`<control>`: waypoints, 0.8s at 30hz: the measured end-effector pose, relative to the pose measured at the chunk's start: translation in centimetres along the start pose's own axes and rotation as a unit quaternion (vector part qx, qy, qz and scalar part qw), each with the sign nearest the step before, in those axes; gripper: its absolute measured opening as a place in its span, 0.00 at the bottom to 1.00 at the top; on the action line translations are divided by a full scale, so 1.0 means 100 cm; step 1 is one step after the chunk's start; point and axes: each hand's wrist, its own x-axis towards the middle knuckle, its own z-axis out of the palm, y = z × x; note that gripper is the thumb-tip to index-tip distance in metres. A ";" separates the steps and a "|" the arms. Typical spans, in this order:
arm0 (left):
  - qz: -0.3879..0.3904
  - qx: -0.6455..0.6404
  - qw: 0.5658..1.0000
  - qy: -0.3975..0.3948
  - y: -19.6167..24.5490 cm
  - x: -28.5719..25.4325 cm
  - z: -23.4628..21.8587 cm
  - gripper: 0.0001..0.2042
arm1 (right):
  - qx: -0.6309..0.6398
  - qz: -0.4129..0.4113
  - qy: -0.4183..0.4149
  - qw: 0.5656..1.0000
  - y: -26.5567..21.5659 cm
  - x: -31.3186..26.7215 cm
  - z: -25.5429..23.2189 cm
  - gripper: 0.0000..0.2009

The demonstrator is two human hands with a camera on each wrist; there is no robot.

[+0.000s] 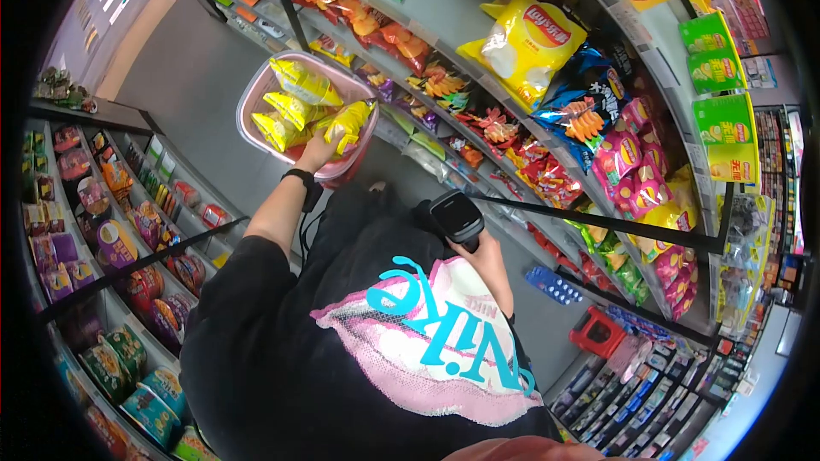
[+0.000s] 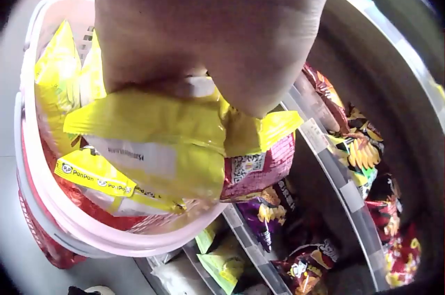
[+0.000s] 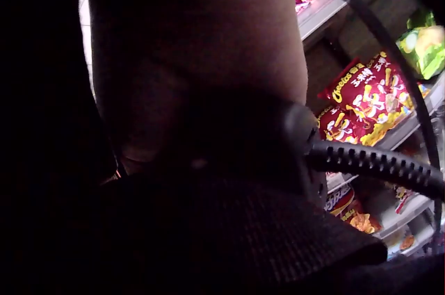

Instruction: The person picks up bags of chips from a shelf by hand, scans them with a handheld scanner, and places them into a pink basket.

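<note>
In the head view a pink basket (image 1: 248,111) holds several yellow snack bags (image 1: 303,85). My left hand (image 1: 318,152) grips a yellow bag (image 1: 348,126) at the basket's near right side. The left wrist view shows that hand (image 2: 208,31) above the crinkled yellow bag (image 2: 160,142), thumb and fingers on its top, over the basket rim (image 2: 132,243); the fingertips are mostly hidden. My right hand (image 1: 483,260) holds a black handheld device with a screen (image 1: 457,215) near my body. In the right wrist view the device is not seen, only dark wrist and cable.
Shelves of snack bags (image 1: 530,43) run along the right, with red Cheetos bags (image 3: 368,93) on one. Another shelf with packaged cups (image 1: 115,243) stands on the left. Grey floor (image 1: 184,60) lies between them. A red stool (image 1: 596,333) stands at lower right.
</note>
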 end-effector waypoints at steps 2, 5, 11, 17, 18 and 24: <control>-0.016 -0.006 0.999 -0.036 -0.003 -0.005 0.000 0.43 | 0.012 -0.010 0.014 1.000 -0.004 0.000 -0.001 0.23; 0.010 0.023 0.998 -0.063 -0.013 -0.008 0.001 0.42 | 0.011 -0.014 0.008 1.000 -0.002 0.001 -0.001 0.23; -0.030 0.090 0.994 -0.052 -0.018 -0.002 0.003 0.41 | 0.006 0.000 0.008 1.000 -0.008 0.001 -0.004 0.21; 0.040 0.134 0.988 0.058 0.008 -0.004 0.002 0.36 | 0.010 0.001 0.008 1.000 0.001 0.001 -0.003 0.21; 0.126 0.117 0.980 0.097 0.023 -0.003 -0.004 0.32 | 0.009 0.004 0.007 1.000 0.003 0.002 -0.002 0.21; 0.453 0.022 0.842 0.292 0.218 -0.020 -0.081 0.26 | 0.006 0.014 0.003 1.000 -0.006 0.003 -0.005 0.21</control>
